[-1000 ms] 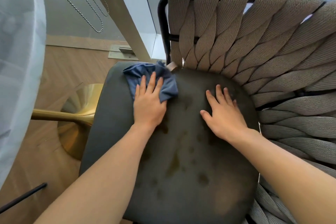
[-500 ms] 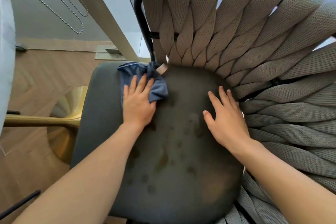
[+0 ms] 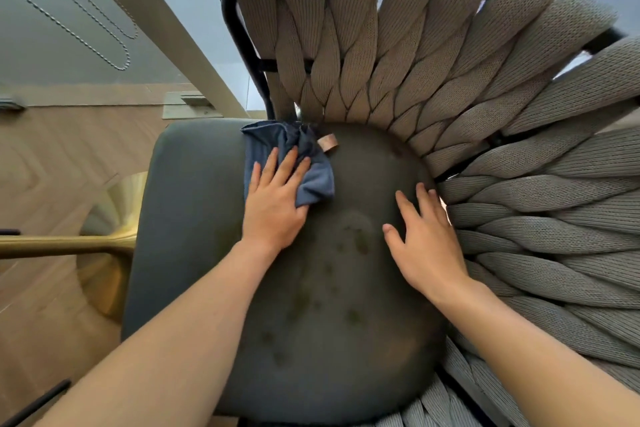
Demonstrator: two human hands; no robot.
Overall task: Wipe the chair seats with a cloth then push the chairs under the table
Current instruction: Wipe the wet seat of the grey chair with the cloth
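Wiping step is being done: blue cloth [image 3: 313, 180] is being pressed flat onto the dark chair seat [image 3: 346, 305] at its back-left, near the woven backrest [image 3: 398, 55], by the left hand [image 3: 277, 204], fingers straight. Right hand [image 3: 429, 243] is being rested open on the seat, nothing held. Dark blotches are still being shown mid-seat, so strokes toward them are judged needed next.

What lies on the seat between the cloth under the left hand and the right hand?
In the head view, only bare dark seat with faint blotchy marks lies between the blue cloth under the left hand and the right hand.
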